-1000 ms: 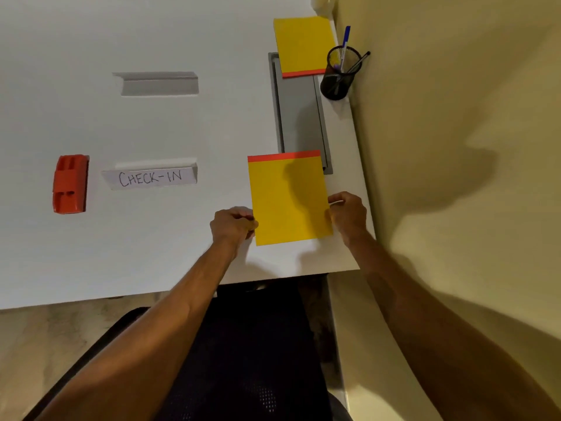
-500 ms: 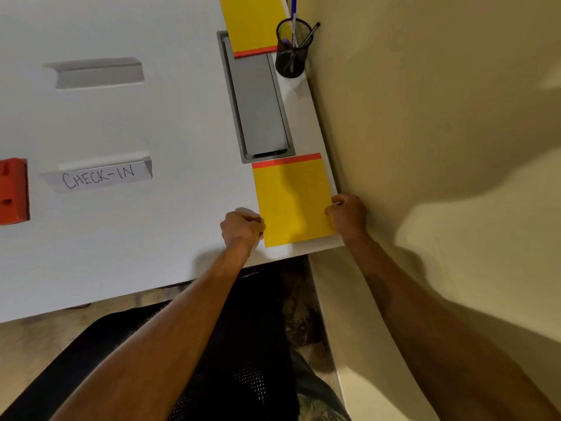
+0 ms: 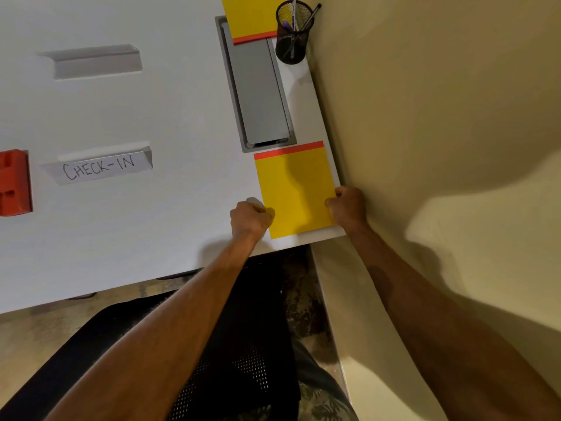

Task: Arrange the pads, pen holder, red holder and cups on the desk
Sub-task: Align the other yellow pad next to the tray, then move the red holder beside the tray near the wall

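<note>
A yellow pad (image 3: 296,189) with a red top strip lies flat at the desk's near right corner, just below the grey cable tray. My left hand (image 3: 250,218) pinches its lower left edge and my right hand (image 3: 347,206) pinches its right edge. A second yellow pad (image 3: 252,16) lies at the far end of the tray, partly cut off by the frame. Right of it stands a black mesh pen holder (image 3: 293,34) with pens in it. The red holder (image 3: 13,182) sits at the left edge, cut off. No cups are in view.
A white desk (image 3: 151,117) meets a cream wall (image 3: 425,101) along its right edge. A recessed grey cable tray (image 3: 258,89) runs lengthwise. A "CHECK-IN" sign (image 3: 98,167) and a blank sign (image 3: 97,60) stand mid-desk. A black mesh chair (image 3: 212,360) is below the desk's front edge.
Both hands slid the near yellow pad to the right, from overlapping the cable tray to the desk's right corner beside the wall. The view shifted right too.
</note>
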The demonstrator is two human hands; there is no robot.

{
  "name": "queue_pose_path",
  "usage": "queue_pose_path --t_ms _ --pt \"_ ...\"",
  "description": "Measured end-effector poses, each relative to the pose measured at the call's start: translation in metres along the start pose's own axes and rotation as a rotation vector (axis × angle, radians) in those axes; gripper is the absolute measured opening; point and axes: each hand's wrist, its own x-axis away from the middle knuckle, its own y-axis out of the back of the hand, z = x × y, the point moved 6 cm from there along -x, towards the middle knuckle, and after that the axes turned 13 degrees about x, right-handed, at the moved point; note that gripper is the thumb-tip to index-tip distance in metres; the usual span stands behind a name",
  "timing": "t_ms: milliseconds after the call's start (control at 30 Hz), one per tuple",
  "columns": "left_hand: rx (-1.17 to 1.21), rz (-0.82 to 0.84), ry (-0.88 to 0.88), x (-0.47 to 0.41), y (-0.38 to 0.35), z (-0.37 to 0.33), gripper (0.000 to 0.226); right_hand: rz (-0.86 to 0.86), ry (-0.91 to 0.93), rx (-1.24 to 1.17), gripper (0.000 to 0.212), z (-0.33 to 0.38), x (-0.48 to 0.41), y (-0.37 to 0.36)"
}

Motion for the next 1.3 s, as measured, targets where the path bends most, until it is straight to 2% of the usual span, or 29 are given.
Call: queue_pose_path --t_ms 133,200,267,367,500,767,967,1300 --pt "-0.068 0.025 -0.030 0.002 0.002 -0.006 0.021 -0.043 0.040 0.120 0.008 0.003 0.006 0.006" --pt "-0.097 0.034 -0.072 0.006 0.009 -0.009 0.018 -0.054 0.080 0.168 0.029 0.008 0.009 0.007" --pt "-0.140 0.056 -0.147 0.014 0.019 -0.014 0.016 -0.057 0.128 0.237 0.039 0.018 0.015 0.006" --pt "-0.220 0.076 -0.257 0.023 0.041 -0.019 0.041 -0.054 0.225 0.326 0.041 0.043 0.023 -0.003" --pt "-0.312 0.021 -0.354 0.026 0.080 -0.021 0.050 -0.045 0.349 0.370 0.042 0.087 0.043 -0.024" --pt "-0.346 -0.107 -0.319 0.030 0.177 0.007 0.061 -0.019 0.700 0.516 0.040 0.186 0.099 -0.091" --pt "-0.318 -0.227 -0.340 0.034 0.262 0.041 0.055 0.027 0.929 0.642 0.046 0.249 0.142 -0.158" --pt "-0.254 -0.398 -0.279 0.013 0.375 0.100 0.058 0.067 1.118 0.799 0.068 0.317 0.180 -0.266"
